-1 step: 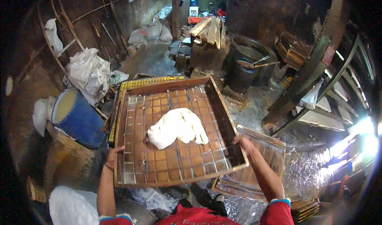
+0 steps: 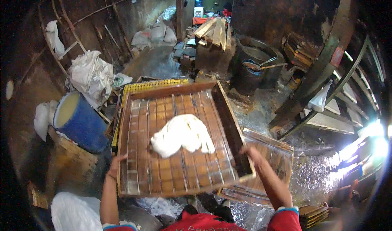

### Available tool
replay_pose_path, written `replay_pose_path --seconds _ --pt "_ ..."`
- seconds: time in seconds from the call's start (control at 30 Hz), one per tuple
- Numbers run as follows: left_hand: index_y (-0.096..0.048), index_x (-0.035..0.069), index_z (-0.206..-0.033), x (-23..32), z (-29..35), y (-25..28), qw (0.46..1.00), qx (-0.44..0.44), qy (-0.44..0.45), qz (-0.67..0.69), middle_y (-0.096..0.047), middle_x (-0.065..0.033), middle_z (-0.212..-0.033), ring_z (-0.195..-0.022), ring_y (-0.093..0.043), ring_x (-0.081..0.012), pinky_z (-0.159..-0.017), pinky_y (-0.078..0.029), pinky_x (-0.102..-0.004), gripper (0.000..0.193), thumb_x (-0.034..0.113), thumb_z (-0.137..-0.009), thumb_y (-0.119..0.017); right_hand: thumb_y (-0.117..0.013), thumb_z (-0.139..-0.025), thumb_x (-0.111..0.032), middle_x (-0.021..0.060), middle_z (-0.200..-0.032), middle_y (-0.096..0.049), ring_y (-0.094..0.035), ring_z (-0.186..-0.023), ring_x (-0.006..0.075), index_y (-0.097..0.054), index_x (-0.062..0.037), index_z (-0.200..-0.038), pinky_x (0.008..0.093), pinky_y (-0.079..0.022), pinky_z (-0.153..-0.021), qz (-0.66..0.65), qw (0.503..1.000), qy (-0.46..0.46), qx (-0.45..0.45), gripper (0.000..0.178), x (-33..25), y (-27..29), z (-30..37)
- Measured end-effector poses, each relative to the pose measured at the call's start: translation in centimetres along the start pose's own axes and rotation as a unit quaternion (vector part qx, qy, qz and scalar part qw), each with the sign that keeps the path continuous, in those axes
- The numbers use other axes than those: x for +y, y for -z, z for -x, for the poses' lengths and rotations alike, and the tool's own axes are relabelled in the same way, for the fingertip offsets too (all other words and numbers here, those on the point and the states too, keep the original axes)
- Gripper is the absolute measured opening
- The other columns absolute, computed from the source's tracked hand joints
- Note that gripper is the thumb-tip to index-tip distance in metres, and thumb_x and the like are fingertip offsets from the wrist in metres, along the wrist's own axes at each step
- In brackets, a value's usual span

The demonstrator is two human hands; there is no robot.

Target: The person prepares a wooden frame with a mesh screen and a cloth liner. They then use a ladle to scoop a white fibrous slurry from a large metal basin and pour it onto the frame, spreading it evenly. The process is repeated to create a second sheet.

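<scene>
Wooden tray [image 2: 169,176] between both hands [image 2: 117,165] [image 2: 253,154], gripped at opposite sides, white cloth [image 2: 183,135] inside

Brown, gridded tray [image 2: 175,167] (cream-white cloth [image 2: 183,133])

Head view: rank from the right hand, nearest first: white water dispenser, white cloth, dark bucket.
1. White cloth: inside the wooden tray, left of the right hand.
2. Dark bucket: ahead, beyond the tray's far edge.
3. White water dispenser: at the far back.
</scene>
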State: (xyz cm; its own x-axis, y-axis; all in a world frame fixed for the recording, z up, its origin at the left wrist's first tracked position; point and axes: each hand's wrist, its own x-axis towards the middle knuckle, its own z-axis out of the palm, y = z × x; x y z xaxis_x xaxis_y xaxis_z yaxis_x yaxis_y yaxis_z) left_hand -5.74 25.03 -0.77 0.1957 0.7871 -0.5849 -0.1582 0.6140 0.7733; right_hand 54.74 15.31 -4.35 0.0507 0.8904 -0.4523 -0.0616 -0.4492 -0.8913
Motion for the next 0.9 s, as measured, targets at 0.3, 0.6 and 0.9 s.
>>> replay_pose_path --seconds 0.3,0.6,0.9 --pt "-0.06 0.002 -0.108 -1.4 1.0 -5.7 0.985 -0.002 -0.15 -0.085 -0.064 -0.0066 -0.094 -0.084 -0.063 -0.02 -0.077 -0.051 -0.0345 0.034 0.016 -0.077 -0.065 -0.065 -0.068 -0.016 0.0057 -0.085 -0.059 -0.057 -0.072 0.0137 -0.056 0.0012 -0.11 0.0258 -0.046 -0.066 -0.15 0.986 -0.001 0.073 0.046 7.1 1.1 4.5" --pt "-0.056 0.001 -0.112 1.4 -8.2 -6.3 0.962 -0.093 -0.189 -0.172 -0.063 -0.0057 -0.099 -0.087 -0.062 -0.0208 -0.08 -0.049 -0.0331 0.045 0.012 -0.069 -0.067 -0.06 -0.069 -0.008 -0.0014 -0.079 -0.056 -0.05 -0.07 0.0093 -0.059 -0.003 -0.107 0.0237 -0.04 -0.065 -0.09 0.965 0.068 0.238 0.038 12.0 -2.0 4.7" --pt "-0.06 0.004 -0.102 -8.0 -29.1 -8.5 0.958 -0.201 -0.118 -0.166 -0.062 -0.0047 -0.091 -0.082 -0.061 -0.0168 -0.072 -0.049 -0.0319 0.036 0.014 -0.069 -0.07 -0.054 -0.064 -0.005 0.001 -0.071 -0.056 -0.049 -0.056 0.0107 -0.06 0.0013 -0.101 0.0264 -0.04 -0.05 -0.132 0.925 0.068 0.35 0.037 21.1 -1.8 3.9"
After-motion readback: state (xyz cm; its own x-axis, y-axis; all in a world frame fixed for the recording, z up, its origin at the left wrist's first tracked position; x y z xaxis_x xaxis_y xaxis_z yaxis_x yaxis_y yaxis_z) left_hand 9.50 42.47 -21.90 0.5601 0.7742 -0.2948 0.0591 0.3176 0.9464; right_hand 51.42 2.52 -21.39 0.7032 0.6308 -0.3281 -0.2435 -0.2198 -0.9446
